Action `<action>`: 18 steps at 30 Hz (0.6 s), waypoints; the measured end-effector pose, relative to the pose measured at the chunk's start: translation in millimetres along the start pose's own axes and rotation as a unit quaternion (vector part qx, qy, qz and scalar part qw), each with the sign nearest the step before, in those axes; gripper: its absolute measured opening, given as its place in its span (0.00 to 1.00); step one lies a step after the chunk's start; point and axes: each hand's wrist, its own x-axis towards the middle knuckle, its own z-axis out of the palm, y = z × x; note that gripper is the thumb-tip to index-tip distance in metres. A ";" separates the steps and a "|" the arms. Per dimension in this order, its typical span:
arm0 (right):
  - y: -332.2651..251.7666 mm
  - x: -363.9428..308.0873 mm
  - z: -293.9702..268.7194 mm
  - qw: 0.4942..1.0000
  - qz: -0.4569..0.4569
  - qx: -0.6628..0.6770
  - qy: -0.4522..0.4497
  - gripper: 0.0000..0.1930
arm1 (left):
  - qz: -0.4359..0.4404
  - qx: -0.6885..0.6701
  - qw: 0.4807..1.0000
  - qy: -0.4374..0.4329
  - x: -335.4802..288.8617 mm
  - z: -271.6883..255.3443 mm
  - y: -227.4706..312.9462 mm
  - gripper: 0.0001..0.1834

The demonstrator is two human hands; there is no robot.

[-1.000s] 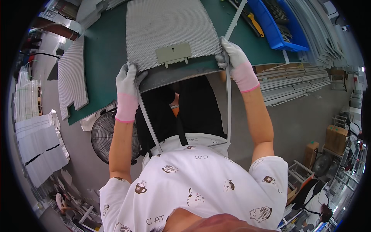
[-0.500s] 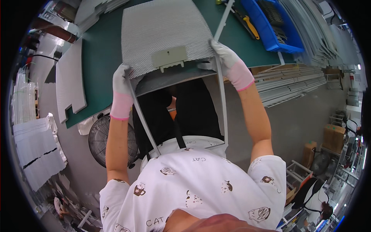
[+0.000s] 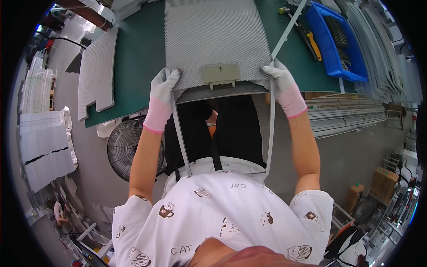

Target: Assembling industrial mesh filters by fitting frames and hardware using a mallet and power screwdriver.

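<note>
A grey mesh panel [image 3: 213, 35] lies on the green worktable, its near end at the table edge. On that end sits a small beige plate [image 3: 221, 74] with prongs pointing toward me. A thin metal frame reaches from the panel back to my waist; its left rail [image 3: 181, 138] and right rail [image 3: 271, 129] run side by side. My left hand [image 3: 163, 86], in a white and pink glove, pinches the panel's near left corner by the frame. Gloved alike, my right hand [image 3: 282, 82] closes on the near right corner, thumb against the mesh and fingers partly hidden.
A blue bin [image 3: 331, 40] of dark metal parts stands at the right, beside a yellow-handled tool [image 3: 313, 46] and a metal strip [image 3: 289, 31]. A notched mesh panel [image 3: 98, 71] overhangs the table's left side. Below is a floor fan [image 3: 133, 147]. Metal strips [image 3: 347, 118] lie stacked at right.
The whole view has shifted, so the table and panel appear farther right. My right hand's spread fingers have closed at the panel's corner. My left thumb now presses on the mesh.
</note>
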 end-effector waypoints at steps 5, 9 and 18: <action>16.0 15.0 -39.5 0.992 0.032 -0.113 0.044 0.24 | 0.026 -0.028 0.999 -0.025 -9.5 -6.7 -7.0 0.13; -7.5 1.3 13.6 0.999 -0.003 -0.051 0.005 0.27 | 0.062 -0.014 0.997 -0.044 4.0 -22.6 -11.2 0.17; -52.2 -35.4 57.9 0.988 -0.064 -0.057 -0.128 0.26 | 0.179 -0.072 0.980 -0.045 -52.1 -49.5 28.2 0.16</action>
